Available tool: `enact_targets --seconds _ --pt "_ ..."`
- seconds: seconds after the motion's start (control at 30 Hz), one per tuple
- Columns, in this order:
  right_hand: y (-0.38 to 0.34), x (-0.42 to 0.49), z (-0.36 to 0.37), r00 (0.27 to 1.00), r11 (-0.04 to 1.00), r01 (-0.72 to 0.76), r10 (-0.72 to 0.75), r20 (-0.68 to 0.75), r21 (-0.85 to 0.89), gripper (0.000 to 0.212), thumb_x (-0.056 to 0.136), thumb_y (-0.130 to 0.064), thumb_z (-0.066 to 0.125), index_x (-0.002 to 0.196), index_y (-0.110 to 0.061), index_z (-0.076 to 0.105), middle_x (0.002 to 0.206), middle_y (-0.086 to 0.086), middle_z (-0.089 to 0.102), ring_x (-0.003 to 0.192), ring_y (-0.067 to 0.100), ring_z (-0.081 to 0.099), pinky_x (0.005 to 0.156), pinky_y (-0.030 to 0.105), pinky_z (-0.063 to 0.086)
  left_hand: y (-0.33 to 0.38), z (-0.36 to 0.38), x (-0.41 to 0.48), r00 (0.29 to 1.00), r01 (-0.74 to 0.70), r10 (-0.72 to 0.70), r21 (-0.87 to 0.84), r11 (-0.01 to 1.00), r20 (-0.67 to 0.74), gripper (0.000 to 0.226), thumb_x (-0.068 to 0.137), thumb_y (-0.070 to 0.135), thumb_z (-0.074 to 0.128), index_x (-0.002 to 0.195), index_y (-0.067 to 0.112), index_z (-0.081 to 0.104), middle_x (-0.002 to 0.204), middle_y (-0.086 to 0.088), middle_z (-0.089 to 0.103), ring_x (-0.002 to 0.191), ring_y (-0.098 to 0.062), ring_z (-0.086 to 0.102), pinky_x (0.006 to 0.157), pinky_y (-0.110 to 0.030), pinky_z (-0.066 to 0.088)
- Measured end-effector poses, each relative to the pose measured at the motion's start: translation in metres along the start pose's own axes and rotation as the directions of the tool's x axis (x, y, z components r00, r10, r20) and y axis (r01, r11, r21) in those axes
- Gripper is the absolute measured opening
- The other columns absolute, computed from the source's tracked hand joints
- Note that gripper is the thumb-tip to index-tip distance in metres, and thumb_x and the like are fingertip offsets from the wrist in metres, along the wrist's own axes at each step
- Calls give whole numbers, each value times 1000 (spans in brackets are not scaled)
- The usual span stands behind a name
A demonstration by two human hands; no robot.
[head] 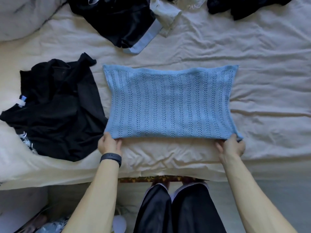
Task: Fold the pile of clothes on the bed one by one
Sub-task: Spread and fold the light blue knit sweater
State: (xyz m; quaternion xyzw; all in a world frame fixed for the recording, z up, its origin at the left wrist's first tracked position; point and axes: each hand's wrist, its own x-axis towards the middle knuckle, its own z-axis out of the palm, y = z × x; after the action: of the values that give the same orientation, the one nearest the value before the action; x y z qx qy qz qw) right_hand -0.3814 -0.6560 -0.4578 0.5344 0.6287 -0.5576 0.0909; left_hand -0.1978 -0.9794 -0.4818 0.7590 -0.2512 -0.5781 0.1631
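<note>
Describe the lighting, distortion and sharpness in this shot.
Head view: soft, even light, no glare, only a faint shadow under the near edge of the blue knit top; head view, centre: its openwork pattern is sharp; head view, edges: wide-angle bending curves the near edge of the bed sheet; head view, left: the black garment loses detail in darkness.

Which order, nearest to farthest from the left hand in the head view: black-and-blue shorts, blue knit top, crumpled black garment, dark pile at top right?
1. blue knit top: the left hand grips its corner.
2. crumpled black garment, just left.
3. black-and-blue shorts, far centre.
4. dark pile, far right corner.
</note>
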Motion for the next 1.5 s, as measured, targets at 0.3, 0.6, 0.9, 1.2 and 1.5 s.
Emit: enact_targets --seconds 0.3,0.6,0.9,1.2,1.5 --pt "15 22 -65 988 997 28 -39 -146 -78 14 100 -23 50 113 -25 53 130 11 64 103 33 69 46 30 57 -35 -81 -16 993 95 -89 74 993 -78 35 103 15 51 136 3 51 129 -14 62 114 -26 62 69 -31 56" --pt "36 -16 -42 774 489 495 -623 110 -718 68 79 -39 57 136 -3 47 146 23 40 136 38 37 110 47 29 -37 -30 -37 639 -637 705 726 260 307 56 89 27 66 136 4 50 141 -23 47 132 -37 41 109 -45 33" --pt "39 -7 107 347 -311 828 -368 862 -466 68 98 -54 28 159 -26 27 170 1 13 157 20 7 122 58 2 -37 103 -18 393 -721 137 397 -568 909 69 98 64 21 159 37 3 167 6 -9 154 -18 -9 119 -55 -13" --pt "6 38 127 305 -469 779 -297 905 -416 81 95 -72 23 162 -34 1 171 0 -7 156 21 -13 120 59 -14 -29 118 4 328 -739 242 408 -536 913 66 97 70 21 156 49 2 166 10 -15 154 -18 -11 117 -57 -18" --pt "67 22 23 201 -573 767 -213 956 -289 80 90 -81 31 159 -40 23 171 3 7 157 33 3 117 72 6 -110 45 -39 429 -700 178 451 -554 885 78 87 83 25 156 49 14 168 6 3 154 -32 -1 110 -76 -5"
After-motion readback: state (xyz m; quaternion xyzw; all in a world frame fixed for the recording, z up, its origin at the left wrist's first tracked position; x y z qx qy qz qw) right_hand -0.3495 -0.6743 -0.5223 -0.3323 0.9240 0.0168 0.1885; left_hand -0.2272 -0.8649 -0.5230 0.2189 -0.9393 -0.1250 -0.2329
